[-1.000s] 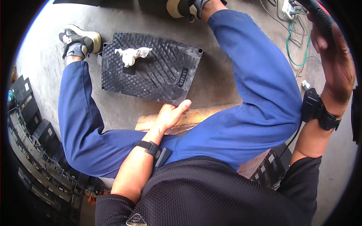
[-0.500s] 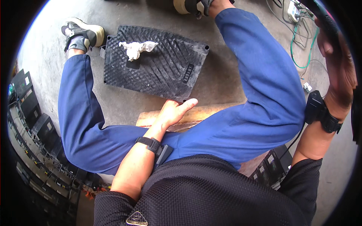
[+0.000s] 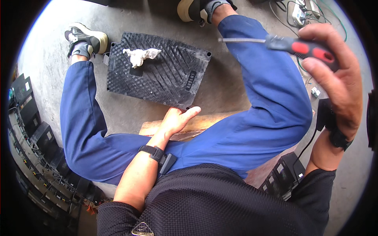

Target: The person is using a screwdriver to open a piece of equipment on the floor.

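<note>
Raised at the upper right, my right hand (image 3: pixel 340 74) is closed round the black and red handle of a screwdriver (image 3: pixel 303 49), whose metal shaft points left above my right leg. My left hand (image 3: pixel 172 121) is at the near edge of a black ribbed plastic panel (image 3: pixel 165 80), its thumb stretched out to the right. The fingers of that hand curl at the panel's edge and are partly hidden. On the panel lies a crumpled white cloth or tissue (image 3: pixel 138 57).
My blue-trousered legs flank the panel. A wooden board (image 3: pixel 153 127) lies beyond my lap. Cables and a white power strip (image 3: pixel 299 13) are at the upper right. Rows of black box-shaped units (image 3: pixel 45 135) stand at the left; more black boxes (image 3: pixel 281 175) are at the lower right.
My right hand has swung inward from the right rim, bringing the screwdriver clearly into view. My left hand stays at the panel's edge; the view has shifted slightly.
</note>
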A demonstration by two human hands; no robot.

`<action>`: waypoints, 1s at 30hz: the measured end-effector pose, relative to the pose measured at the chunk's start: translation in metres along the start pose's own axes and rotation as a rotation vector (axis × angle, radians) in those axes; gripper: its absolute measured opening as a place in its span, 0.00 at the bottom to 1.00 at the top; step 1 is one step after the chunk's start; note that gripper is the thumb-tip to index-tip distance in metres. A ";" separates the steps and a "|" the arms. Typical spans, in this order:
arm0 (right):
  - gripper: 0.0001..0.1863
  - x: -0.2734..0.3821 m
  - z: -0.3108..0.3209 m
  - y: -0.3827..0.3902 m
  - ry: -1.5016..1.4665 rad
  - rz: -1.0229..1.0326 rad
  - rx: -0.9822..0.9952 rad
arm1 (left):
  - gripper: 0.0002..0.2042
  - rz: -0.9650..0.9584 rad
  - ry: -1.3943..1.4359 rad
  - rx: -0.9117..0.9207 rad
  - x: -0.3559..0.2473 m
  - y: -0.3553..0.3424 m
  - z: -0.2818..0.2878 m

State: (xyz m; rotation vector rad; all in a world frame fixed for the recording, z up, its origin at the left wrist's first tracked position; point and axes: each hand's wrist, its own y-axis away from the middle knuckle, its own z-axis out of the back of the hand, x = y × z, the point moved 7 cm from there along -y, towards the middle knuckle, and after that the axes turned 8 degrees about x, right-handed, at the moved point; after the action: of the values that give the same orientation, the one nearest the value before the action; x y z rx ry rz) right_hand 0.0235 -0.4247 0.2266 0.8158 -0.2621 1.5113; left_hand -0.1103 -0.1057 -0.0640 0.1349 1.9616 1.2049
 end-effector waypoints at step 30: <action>0.16 0.013 -0.048 0.074 -0.223 -0.161 0.029 | 0.36 -0.155 0.372 -0.554 -0.010 0.028 0.090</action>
State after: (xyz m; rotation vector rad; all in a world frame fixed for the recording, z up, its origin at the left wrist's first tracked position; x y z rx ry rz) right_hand -0.0606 -0.3954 0.2226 1.0071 -0.3319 1.2776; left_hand -0.0503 -0.0324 -0.0555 -0.5487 1.8146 1.7059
